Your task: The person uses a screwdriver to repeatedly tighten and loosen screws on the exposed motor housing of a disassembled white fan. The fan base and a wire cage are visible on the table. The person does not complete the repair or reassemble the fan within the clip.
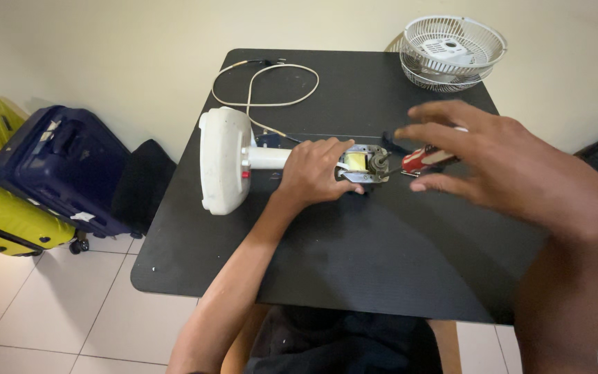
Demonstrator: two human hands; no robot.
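The left hand (316, 170) clamps its fingers on the fan motor (363, 165) mid-worktop (382, 256); the right hand (493, 163) pinches a red-handled screwdriver (425, 159) at three o'clock, shaft lying nine-to-three toward the motor.

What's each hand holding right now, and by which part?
The left hand grips the fan motor at its rear, beside the white stand. The right hand holds a red-handled screwdriver by its handle.

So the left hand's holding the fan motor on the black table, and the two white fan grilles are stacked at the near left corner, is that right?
Not quite. The head view shows the grilles at the far right corner of the table. The left hand does hold the motor.
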